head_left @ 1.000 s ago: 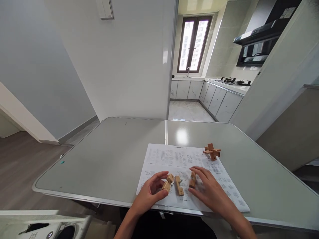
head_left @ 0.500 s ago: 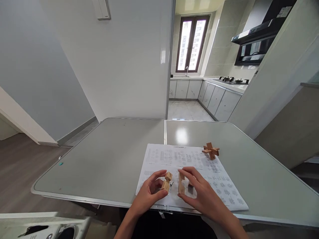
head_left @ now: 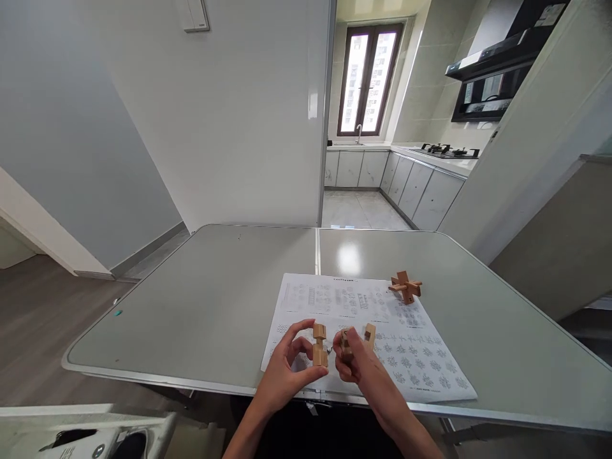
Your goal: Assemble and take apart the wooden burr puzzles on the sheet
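Note:
Between thumb and fingers of my left hand [head_left: 285,364] stands a notched wooden puzzle piece [head_left: 319,345], upright and narrow in its middle. My right hand [head_left: 359,363] is closed on a second wooden puzzle piece [head_left: 345,342], mostly covered by the fingers. Just behind the right hand, another light wooden piece [head_left: 370,334] lies on the printed paper sheet [head_left: 306,299]. The sheet carries rows of small diagrams and lies under both hands. On its far right corner sits an assembled wooden cross-shaped puzzle [head_left: 405,287].
The grey-green table [head_left: 205,299] spreads out to both sides, with a small teal bit [head_left: 117,313] near its left edge. A white container [head_left: 143,421] stands low at the left. Behind the table, an opening leads to a kitchen with cabinets [head_left: 421,185].
My right hand has turned and closed more tightly around its piece, near the left hand. The left-hand piece is now more upright. A light piece shows on the sheet behind the right hand.

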Demonstrator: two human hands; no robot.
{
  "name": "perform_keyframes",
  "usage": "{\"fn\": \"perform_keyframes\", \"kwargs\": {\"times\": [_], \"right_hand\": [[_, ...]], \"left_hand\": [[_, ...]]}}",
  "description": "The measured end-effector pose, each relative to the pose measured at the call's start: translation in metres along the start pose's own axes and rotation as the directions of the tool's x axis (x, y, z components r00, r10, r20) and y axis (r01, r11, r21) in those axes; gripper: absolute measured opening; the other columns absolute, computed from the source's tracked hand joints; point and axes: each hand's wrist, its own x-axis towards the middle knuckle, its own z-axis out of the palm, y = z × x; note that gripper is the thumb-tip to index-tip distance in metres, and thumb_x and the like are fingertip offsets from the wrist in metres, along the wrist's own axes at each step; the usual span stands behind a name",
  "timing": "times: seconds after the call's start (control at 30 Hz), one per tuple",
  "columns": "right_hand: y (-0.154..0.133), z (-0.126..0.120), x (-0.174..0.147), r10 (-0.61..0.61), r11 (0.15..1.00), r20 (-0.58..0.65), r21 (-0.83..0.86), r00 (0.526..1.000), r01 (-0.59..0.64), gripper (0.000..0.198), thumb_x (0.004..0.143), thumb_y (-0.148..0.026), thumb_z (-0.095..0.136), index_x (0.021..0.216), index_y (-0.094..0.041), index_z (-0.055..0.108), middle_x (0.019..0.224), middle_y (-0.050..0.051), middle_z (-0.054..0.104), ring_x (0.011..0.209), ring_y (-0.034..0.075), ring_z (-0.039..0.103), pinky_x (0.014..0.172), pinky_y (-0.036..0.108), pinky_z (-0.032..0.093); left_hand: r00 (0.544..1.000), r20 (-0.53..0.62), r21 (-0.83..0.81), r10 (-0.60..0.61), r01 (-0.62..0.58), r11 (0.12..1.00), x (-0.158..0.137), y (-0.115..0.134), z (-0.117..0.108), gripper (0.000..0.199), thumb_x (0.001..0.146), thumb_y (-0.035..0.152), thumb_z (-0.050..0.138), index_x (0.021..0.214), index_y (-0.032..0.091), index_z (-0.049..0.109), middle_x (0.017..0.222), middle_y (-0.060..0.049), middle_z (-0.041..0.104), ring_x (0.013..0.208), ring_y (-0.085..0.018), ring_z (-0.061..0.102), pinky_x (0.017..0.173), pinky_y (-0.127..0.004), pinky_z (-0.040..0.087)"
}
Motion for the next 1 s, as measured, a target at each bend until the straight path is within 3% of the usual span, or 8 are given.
{"fn": "perform_keyframes", "kwargs": {"times": [0.1, 0.2, 0.33, 0.47, 0.63, 0.8, 1.0], "right_hand": [[0.005, 0.003, 0.003, -0.003, 0.998, -0.011, -0.067, 1.0, 0.002, 0.061, 0.091, -0.082, 0.047, 0.09, -0.023, 0.06, 0.072, -0.005, 0.041, 0.058, 0.012, 0.034, 0.054, 0.026, 0.029], [0.007, 0.007, 0.005, -0.096, 0.97, -0.058, -0.231, 0.994, 0.081, 0.052, 0.094, -0.076, 0.052, 0.088, -0.024, 0.057, 0.073, -0.004, 0.044, 0.062, 0.014, 0.04, 0.058, 0.027, 0.035], [0.007, 0.015, 0.003, -0.216, 0.925, -0.083, -0.335, 0.973, 0.177, 0.047, 0.1, -0.071, 0.046, 0.095, -0.026, 0.059, 0.077, -0.002, 0.053, 0.07, 0.018, 0.049, 0.064, 0.03, 0.044], [0.008, 0.019, 0.001, -0.212, 0.944, -0.107, -0.279, 0.971, 0.175, 0.046, 0.102, -0.069, 0.041, 0.111, -0.027, 0.057, 0.077, -0.001, 0.056, 0.068, 0.018, 0.05, 0.065, 0.031, 0.046], [0.009, 0.021, 0.0, -0.218, 0.96, -0.134, -0.209, 0.967, 0.188, 0.04, 0.097, -0.066, 0.056, 0.105, -0.027, 0.056, 0.079, -0.002, 0.06, 0.064, 0.016, 0.052, 0.062, 0.028, 0.046], [0.011, 0.024, -0.001, -0.1, 0.994, -0.065, -0.04, 0.993, 0.097, 0.046, 0.091, -0.068, 0.065, 0.107, -0.026, 0.055, 0.088, 0.001, 0.067, 0.074, 0.018, 0.061, 0.07, 0.029, 0.052], [0.02, 0.021, -0.004, -0.05, 0.997, -0.068, 0.052, 0.996, 0.053, 0.048, 0.095, -0.071, 0.056, 0.111, -0.026, 0.058, 0.072, -0.005, 0.051, 0.06, 0.013, 0.044, 0.058, 0.026, 0.042]], "left_hand": [[1.0, -0.002, -0.001, 0.005, -0.005, 1.0, 0.0, 0.0, 0.0, 0.077, 0.076, 0.03, 0.089, 0.144, 0.028, 0.053, 0.091, 0.0, 0.063, 0.09, -0.018, 0.056, 0.098, -0.036, 0.042], [1.0, -0.001, -0.012, 0.012, -0.012, 1.0, -0.001, 0.0, 0.0, 0.076, 0.075, 0.029, 0.089, 0.143, 0.029, 0.054, 0.095, -0.001, 0.064, 0.09, -0.018, 0.056, 0.098, -0.036, 0.043], [1.0, 0.002, -0.033, 0.026, -0.026, 0.999, 0.0, -0.001, 0.0, 0.075, 0.076, 0.028, 0.088, 0.143, 0.03, 0.055, 0.124, -0.007, 0.063, 0.09, -0.017, 0.056, 0.096, -0.037, 0.045], [0.999, 0.005, -0.044, 0.032, -0.032, 0.999, 0.001, -0.002, -0.001, 0.075, 0.076, 0.029, 0.088, 0.143, 0.031, 0.054, 0.138, -0.009, 0.057, 0.09, -0.017, 0.056, 0.096, -0.038, 0.047], [0.999, 0.006, -0.046, 0.045, -0.045, 0.998, 0.0, -0.002, -0.001, 0.076, 0.074, 0.027, 0.089, 0.142, 0.034, 0.056, 0.14, -0.007, 0.056, 0.09, -0.016, 0.057, 0.097, -0.037, 0.046], [0.999, 0.012, -0.073, 0.036, -0.035, 0.997, 0.0, -0.001, -0.001, 0.079, 0.073, 0.026, 0.09, 0.143, 0.035, 0.055, 0.142, -0.007, 0.056, 0.1, -0.02, 0.059, 0.1, -0.039, 0.046], [0.998, 0.005, -0.093, 0.059, -0.059, 0.994, 0.001, -0.005, -0.002, 0.078, 0.073, 0.034, 0.091, 0.142, 0.033, 0.055, 0.141, -0.009, 0.057, 0.103, -0.022, 0.06, 0.099, -0.039, 0.046]]}}
